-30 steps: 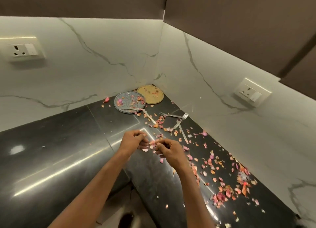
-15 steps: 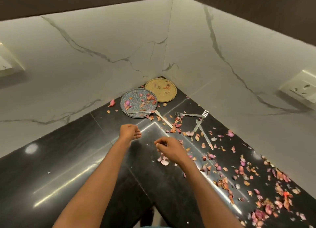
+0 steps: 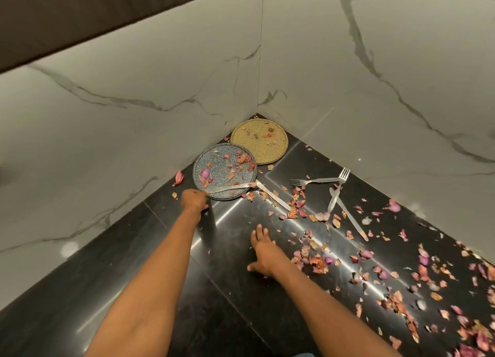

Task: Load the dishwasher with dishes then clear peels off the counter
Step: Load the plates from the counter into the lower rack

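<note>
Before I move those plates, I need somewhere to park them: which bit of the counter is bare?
Bare: the dark counter left of the left hand, along the left wall, and the strip between both forearms. Crowded: from the right hand rightward, peels lie thick, with forks and knives near the right wall. The blue plate and gold plate fill the corner.

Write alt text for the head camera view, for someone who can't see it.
A person's left hand reaches the near rim of a blue speckled plate on a black counter, while the right hand rests flat. Onion peels, forks and a gold plate lie around.
</note>
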A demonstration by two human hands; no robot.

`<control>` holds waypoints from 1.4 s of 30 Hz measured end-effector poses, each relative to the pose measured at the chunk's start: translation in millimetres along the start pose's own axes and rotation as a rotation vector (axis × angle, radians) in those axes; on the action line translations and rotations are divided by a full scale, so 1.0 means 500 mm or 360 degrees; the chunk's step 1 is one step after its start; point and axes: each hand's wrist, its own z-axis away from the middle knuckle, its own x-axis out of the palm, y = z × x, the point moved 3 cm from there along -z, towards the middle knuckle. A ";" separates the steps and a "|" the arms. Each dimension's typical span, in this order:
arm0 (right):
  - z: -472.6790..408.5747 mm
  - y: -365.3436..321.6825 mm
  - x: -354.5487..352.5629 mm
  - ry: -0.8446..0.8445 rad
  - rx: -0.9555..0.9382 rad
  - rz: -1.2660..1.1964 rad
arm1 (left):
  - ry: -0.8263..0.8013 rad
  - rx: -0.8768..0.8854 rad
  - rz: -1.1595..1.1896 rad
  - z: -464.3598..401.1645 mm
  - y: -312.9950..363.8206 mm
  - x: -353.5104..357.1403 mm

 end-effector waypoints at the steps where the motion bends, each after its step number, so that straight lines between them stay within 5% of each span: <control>1: -0.004 0.002 0.013 0.0023 0.0006 -0.0005 | 0.0005 -0.0001 -0.0002 -0.013 0.006 0.003; 13: -0.025 0.006 0.044 0.0122 0.0002 -0.0025 | 0.0183 -0.0030 -0.0215 -0.092 0.040 0.025; 29: -0.028 0.014 0.045 0.0175 -0.0018 -0.0084 | -0.0188 -0.0210 0.0347 -0.039 0.018 0.049; 42: -0.029 0.025 0.031 0.0071 -0.0034 0.0042 | -0.0113 0.0144 0.0669 0.152 0.069 0.042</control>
